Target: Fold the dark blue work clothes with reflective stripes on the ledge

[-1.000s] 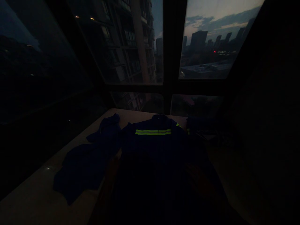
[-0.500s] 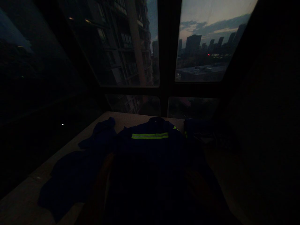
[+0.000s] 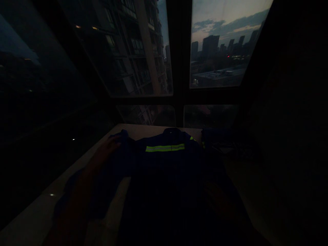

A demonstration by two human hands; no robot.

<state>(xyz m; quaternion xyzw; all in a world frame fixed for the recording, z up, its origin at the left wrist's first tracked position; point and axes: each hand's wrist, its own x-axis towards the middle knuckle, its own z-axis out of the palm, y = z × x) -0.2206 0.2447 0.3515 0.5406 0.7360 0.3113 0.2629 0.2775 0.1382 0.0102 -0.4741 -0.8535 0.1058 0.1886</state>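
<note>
A dark blue jacket (image 3: 164, 162) with a yellow-green reflective stripe (image 3: 165, 148) across it lies spread on a light surface, its collar at the far edge. My left hand (image 3: 109, 147) is over the blue cloth (image 3: 123, 160) at the jacket's left side, near its far end. Its fingers look stretched out; whether they touch the fabric is hard to see. Very dim, my right hand (image 3: 214, 193) rests over the right part of the jacket, and its fingers are lost in the dark.
The light tabletop (image 3: 33, 212) shows along the left. At the far right lies a dark folded bundle (image 3: 225, 145) with a little yellow-green on it. Behind the table stand large framed windows (image 3: 217, 68) with buildings outside. The room is very dark.
My left hand has moved away and to the left, from beside the jacket's body to the far end of the left cloth. That cloth has shifted to the right. My right hand stays about where it was.
</note>
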